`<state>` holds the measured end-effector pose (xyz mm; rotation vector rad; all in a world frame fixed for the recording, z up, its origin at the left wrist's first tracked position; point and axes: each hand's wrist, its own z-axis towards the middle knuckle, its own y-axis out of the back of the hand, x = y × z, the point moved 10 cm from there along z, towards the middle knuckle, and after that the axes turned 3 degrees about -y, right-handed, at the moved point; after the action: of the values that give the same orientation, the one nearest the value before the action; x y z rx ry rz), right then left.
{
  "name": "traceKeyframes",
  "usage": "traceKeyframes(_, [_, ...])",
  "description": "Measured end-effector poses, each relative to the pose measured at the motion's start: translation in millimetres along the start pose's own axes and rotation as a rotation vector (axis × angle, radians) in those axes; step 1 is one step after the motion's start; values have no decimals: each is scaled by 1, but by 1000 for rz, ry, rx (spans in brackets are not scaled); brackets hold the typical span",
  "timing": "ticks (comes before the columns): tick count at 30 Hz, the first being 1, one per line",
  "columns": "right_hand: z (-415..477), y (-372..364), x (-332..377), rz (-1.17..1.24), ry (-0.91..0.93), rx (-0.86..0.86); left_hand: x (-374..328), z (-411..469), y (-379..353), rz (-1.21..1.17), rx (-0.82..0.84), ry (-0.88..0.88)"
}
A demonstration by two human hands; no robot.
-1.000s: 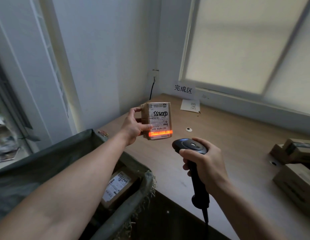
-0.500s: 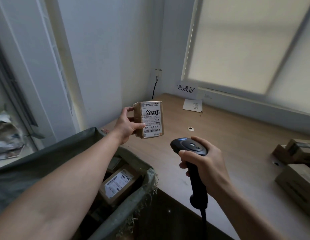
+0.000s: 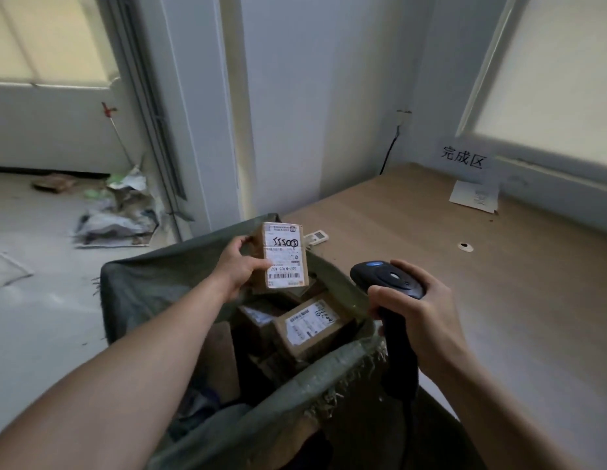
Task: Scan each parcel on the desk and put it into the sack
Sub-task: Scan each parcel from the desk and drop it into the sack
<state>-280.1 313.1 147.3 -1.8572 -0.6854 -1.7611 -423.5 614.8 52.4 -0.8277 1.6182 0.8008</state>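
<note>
My left hand (image 3: 239, 266) holds the parcel (image 3: 283, 256) over the open sack (image 3: 152, 286); my right hand (image 3: 427, 320) grips the scanner (image 3: 386, 281) by the table (image 3: 515, 317) edge.

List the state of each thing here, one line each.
Sack: open, partly filled.
Parcel: held upright over the sack, label toward the camera.
Left hand: grips the parcel.
Scanner: held, no beam showing.
Right hand: grips the scanner.
Box: lying in the sack, label up.
Desk: bears a paper sheet.
</note>
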Motion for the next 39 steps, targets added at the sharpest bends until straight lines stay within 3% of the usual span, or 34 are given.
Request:
traceKeyframes(6, [11,-40,-24,-15,-51,76,71,3,64,-14,-203,167])
traceKeyframes(15, [39,-56,-61,-78,-111,95,127,29,74,-87,-267,312])
traceKeyframes(22, [47,-61,-79,-106,-152,83,147,38,97,222,-306,319])
traceKeyframes(30, [29,-25,-63,-44,-141,56,73,22,62,596,-304,37])
traceKeyframes(39, [-52,135,-11,16,-18,-189,-30,-57,-173,803,94,-400])
